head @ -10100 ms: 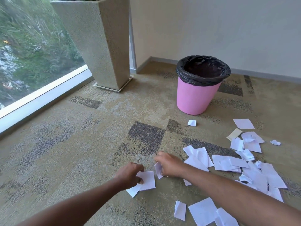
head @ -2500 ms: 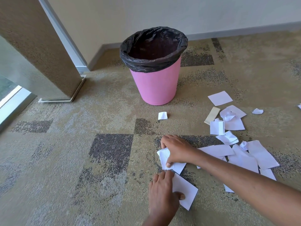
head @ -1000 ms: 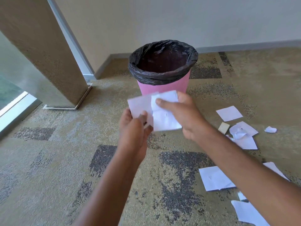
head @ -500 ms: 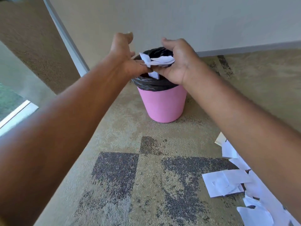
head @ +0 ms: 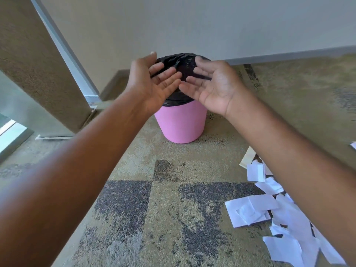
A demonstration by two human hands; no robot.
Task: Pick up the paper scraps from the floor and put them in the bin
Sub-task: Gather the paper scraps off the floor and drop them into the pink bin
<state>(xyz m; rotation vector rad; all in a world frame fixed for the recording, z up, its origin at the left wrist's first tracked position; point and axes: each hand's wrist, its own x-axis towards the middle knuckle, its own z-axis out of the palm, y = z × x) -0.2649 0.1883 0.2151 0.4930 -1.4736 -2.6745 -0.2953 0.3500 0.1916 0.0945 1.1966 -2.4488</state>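
Note:
A pink bin (head: 181,124) lined with a black bag stands on the carpet near the wall. Over its mouth I hold my left hand (head: 154,83) and my right hand (head: 212,87), palms turned up toward me, fingers spread and straight, nothing in either. The hands hide most of the bin's opening. Several white paper scraps (head: 248,211) lie scattered on the floor at the lower right, partly behind my right forearm.
A tall speckled planter (head: 38,64) stands at the left beside a window frame (head: 11,135). The wall and its grey skirting (head: 289,54) run behind the bin. Patterned carpet (head: 154,209) stretches between me and the bin.
Half a second ago both hands gripped a bunch of scraps over the bin. Now the fingers have spread and the scraps are gone from my hands.

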